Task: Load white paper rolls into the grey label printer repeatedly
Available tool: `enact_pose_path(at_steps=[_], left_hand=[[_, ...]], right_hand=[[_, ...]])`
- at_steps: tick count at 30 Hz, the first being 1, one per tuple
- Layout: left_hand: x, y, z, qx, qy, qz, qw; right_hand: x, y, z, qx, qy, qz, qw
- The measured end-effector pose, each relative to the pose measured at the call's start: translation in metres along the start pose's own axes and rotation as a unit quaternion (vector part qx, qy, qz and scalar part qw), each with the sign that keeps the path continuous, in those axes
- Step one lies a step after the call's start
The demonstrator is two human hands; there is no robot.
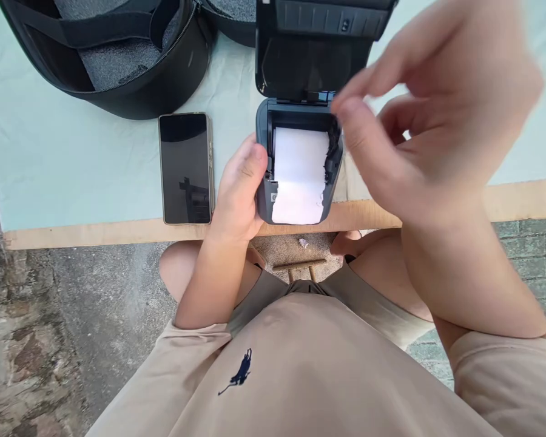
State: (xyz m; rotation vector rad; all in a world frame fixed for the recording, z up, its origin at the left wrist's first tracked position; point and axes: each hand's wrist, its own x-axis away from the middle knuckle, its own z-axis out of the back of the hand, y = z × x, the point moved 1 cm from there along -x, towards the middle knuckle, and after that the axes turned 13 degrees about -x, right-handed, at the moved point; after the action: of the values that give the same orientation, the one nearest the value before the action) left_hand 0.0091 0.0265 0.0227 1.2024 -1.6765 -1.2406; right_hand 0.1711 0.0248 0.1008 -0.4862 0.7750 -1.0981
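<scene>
A dark portable label printer (264, 206) stands at the table's front edge, its lid (318, 67) swung up and back. Inside it lies white paper (300, 176), perhaps a roll, with a ragged right edge. My left hand (241, 188) is closed round the printer's left side, thumb on the rim. Raised over the printer's right side, my right hand (418, 115) is slightly blurred, thumb and index fingertip pinched together near the lid hinge. What the pinch holds, if anything, I cannot make out.
A smartphone (185, 170) with a dark screen lies left of the printer. Behind it stands an open black zippered case (164, 85) with grey foam and a strap; another dark case (236, 24) adjoins it. The table (82, 164) has a pale cover and a wooden front edge (86, 233).
</scene>
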Motion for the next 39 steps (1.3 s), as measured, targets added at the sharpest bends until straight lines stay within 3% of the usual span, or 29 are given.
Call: enact_pose_path(at_steps=[4, 9, 14, 18, 21, 23, 26, 27, 30, 34, 36, 39], left_hand=[[-0.002, -0.005, -0.001, 0.001, 0.008, -0.012, 1.000], [-0.002, -0.006, -0.001, 0.010, -0.011, -0.007, 1.000], [0.001, -0.001, 0.000, 0.011, -0.026, 0.014, 1.000], [0.002, -0.002, 0.001, 0.017, -0.026, 0.025, 0.999], [0.001, -0.003, 0.001, -0.017, 0.004, 0.018, 1.000], [0.001, -0.004, 0.002, -0.039, 0.031, 0.012, 0.999], [0.000, -0.004, 0.004, -0.050, 0.042, 0.015, 0.998], [0.000, -0.004, 0.004, -0.048, 0.038, 0.016, 0.998], [0.000, -0.003, 0.004, -0.030, 0.019, 0.017, 0.999], [0.000, -0.003, 0.003, -0.004, 0.016, 0.026, 1.000], [0.000, -0.003, 0.003, 0.000, 0.018, 0.027, 0.999], [0.000, -0.004, 0.002, 0.011, 0.013, 0.011, 1.000]], right_hand=[[0.001, 0.011, -0.007, 0.092, -0.060, 0.006, 0.994], [0.001, 0.008, -0.013, 0.225, -0.123, -0.020, 0.966], [-0.001, 0.006, -0.014, 0.230, -0.140, -0.055, 0.962], [-0.002, 0.002, -0.006, 0.091, -0.126, -0.058, 0.986], [-0.005, 0.006, 0.005, -0.105, -0.103, -0.069, 0.987], [-0.009, 0.015, 0.013, -0.286, -0.057, -0.106, 0.951], [-0.013, 0.033, 0.025, -0.505, 0.009, -0.129, 0.854], [-0.013, 0.039, 0.028, -0.531, 0.019, -0.126, 0.838], [-0.007, 0.057, 0.035, -0.512, 0.089, -0.230, 0.823], [0.009, 0.075, 0.032, -0.483, 0.164, -0.194, 0.838], [0.015, 0.083, 0.028, -0.422, 0.187, -0.164, 0.872], [0.022, 0.091, 0.028, -0.228, 0.180, -0.134, 0.947]])
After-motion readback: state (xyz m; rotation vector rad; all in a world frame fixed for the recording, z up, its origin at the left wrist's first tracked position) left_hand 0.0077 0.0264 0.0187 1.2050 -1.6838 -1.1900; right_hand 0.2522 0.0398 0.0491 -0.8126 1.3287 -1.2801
